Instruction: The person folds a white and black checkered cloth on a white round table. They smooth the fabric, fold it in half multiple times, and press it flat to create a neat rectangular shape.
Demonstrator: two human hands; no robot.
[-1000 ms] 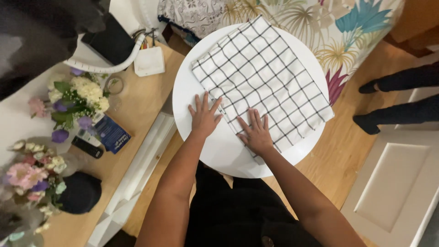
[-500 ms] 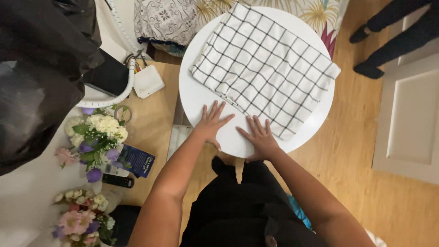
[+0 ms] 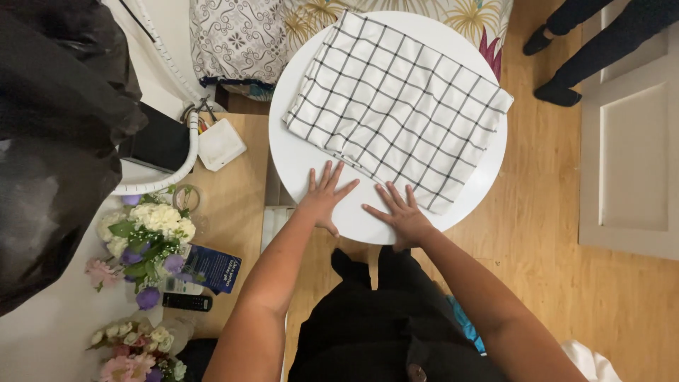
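Checked cloth [image 3: 396, 106] folded on round table [image 3: 304, 152], just beyond flat hands [image 3: 361, 205]

Blue package [image 3: 212, 268]: a flat, rectangular dark blue pack with pale print, lying tilted on the wooden desk to my left, just right of the flowers.
White box [image 3: 221, 144]: a small, squarish white container, farther away on the same desk, just beside the round table's left edge.
Labels, signs, screens: I cannot make out any others.
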